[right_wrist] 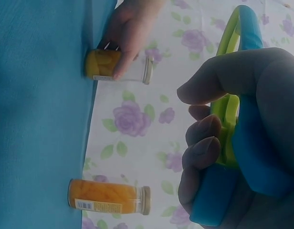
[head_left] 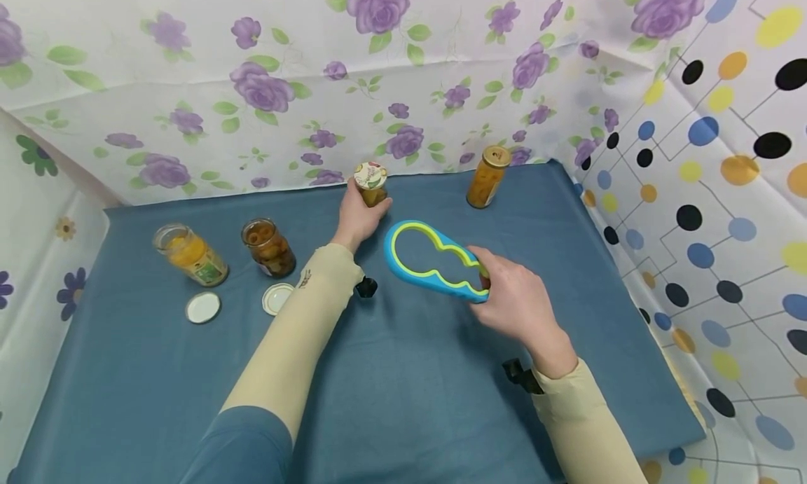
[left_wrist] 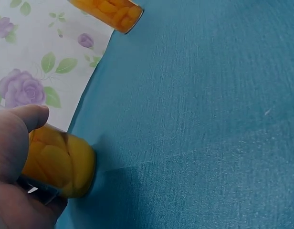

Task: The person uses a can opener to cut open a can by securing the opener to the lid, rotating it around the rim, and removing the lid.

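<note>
My left hand (head_left: 358, 218) grips a glass jar with a patterned lid (head_left: 370, 175) at the table's far edge. Yellow fruit pieces fill the lower part of this jar (left_wrist: 73, 164) in the left wrist view. Thumb and fingers lie on opposite sides of the glass. To the right and nearer, my right hand (head_left: 520, 298) holds a jar opener (head_left: 431, 281), blue outside with a scalloped green inner edge. Its looped end points left toward the held jar, apart from it. In the right wrist view the fingers curl round the opener's blue handles (right_wrist: 257, 143).
A tall lidded jar of orange fruit (head_left: 487, 179) stands at the back right. On the left are two lidless jars, one with yellow contents (head_left: 200, 258) and one brown (head_left: 270, 248). Two loose lids, one white (head_left: 203, 307) and one pale (head_left: 276, 298), lie before them. Patterned curtains border the blue-covered table (head_left: 391, 400).
</note>
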The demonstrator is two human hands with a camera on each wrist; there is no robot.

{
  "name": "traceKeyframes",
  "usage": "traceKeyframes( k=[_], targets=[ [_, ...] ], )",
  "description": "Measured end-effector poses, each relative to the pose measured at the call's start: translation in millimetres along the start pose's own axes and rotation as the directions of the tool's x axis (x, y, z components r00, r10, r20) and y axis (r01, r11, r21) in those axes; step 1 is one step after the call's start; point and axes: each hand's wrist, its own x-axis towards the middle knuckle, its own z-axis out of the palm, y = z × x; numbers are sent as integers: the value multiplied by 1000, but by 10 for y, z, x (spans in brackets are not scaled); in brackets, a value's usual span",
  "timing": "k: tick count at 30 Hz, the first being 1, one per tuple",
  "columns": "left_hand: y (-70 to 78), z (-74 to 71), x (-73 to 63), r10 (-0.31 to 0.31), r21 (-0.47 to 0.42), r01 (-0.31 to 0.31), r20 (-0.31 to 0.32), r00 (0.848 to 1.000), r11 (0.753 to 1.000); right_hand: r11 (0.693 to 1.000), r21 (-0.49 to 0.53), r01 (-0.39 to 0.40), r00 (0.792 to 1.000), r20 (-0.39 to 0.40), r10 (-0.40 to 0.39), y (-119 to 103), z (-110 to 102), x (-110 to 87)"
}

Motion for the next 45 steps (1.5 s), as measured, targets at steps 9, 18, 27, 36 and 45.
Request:
traceKeyframes(
  k=[9,18,27,36,45],
  targets=[
    [-48,-4,-72,51,45,-48,-54,997,998,1000,-4,1,1000,-7,-1,-15,-3,-13],
    [-25,-5,-168,88,9,-87,-86,992,996,1000,0,0,1000,-8,0,-30,-12,-28],
    [-15,-62,-461,171,-93,-194,-217,961,976,1000,12,10,1000,-20,-10,-19,-16,-39],
    [-31,-277,-1112,281,-90,-319,-293,914,944,999,24,41,998,-51,-39,-53,-23,-31],
    [-98,-315,-1701,228,-217,-298,-297,927,930,990,-13,138,987,-75,-139,-134,-15,-1]
  ],
)
